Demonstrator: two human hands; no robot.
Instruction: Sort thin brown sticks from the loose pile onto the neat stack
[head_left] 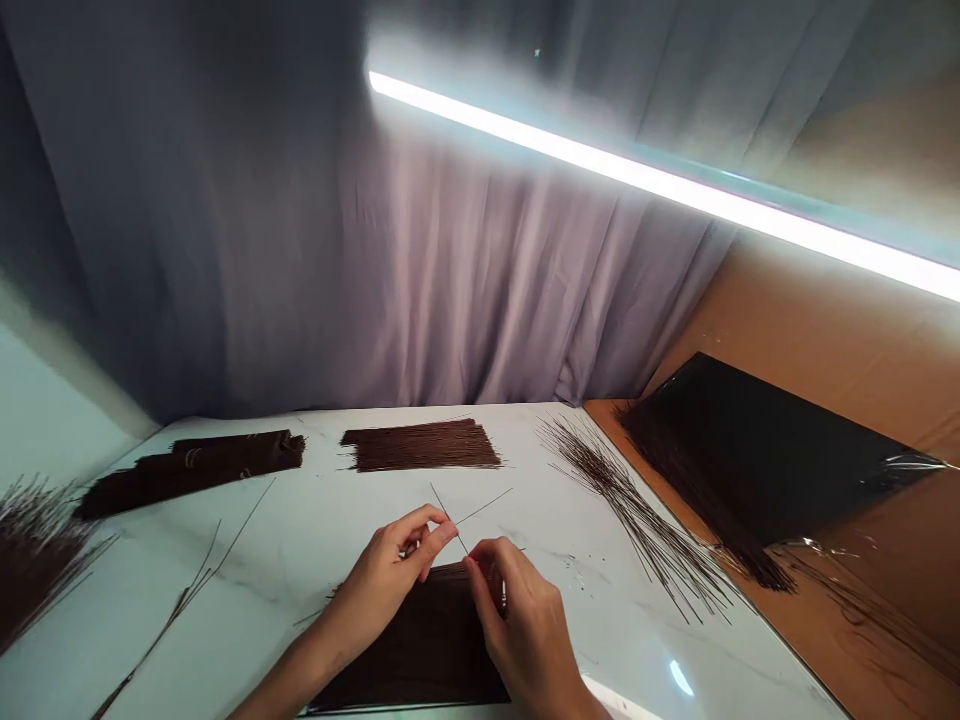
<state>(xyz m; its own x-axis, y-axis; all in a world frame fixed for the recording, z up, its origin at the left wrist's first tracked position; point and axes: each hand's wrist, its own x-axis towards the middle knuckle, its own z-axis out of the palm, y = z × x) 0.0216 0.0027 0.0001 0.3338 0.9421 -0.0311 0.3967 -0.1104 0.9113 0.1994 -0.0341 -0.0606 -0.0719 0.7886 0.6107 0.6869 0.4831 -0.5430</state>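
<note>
Brown thin sticks [471,512] pinched crosswise between left hand [394,568] and right hand [517,610], fingertips closed, held just above dark mat [420,650] for separating, on bench [315,540]

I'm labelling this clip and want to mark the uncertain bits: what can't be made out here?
- Head view: the dark stack under the hands is partly covered by the left hand and right hand.
- The pile at far left is cut off by the frame edge.
- The thin sticks pinched in the fingers are too fine to count.
</note>
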